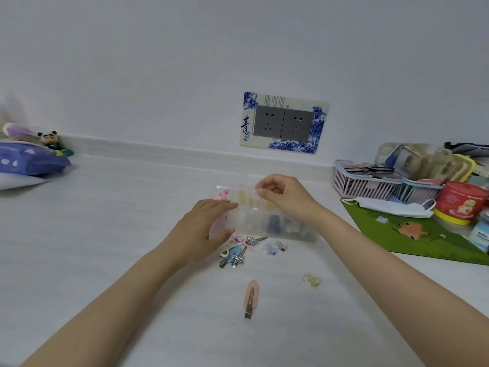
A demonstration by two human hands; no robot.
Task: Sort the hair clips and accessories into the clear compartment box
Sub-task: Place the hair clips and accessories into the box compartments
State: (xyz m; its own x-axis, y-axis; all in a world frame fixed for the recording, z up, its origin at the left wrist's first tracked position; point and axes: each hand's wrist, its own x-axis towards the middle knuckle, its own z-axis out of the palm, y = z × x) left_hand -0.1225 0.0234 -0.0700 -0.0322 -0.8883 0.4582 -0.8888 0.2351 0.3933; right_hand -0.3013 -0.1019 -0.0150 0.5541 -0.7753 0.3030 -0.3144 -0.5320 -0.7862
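The clear compartment box [254, 223] lies on the white table in the middle, with pink, yellow and blue pieces in its cells. My left hand [203, 229] rests flat against the box's left end, fingers together. Over the far side of the box, my right hand [280, 194] pinches a small clear accessory [258, 190] between thumb and fingers. In front of the box lie a heap of clips with silver bows [238, 252], a small clear-blue piece [275, 247], a pink flat clip [250, 298] and a pale yellow bow [311, 279].
A pink basket [367, 185] with glasses, a white face mask [391, 206], a red tin [460, 202] and a green mat [412, 234] crowd the right side. A blue tissue pack [31, 161] and a panda figure [49, 139] sit far left. A wall socket [283, 123] is behind.
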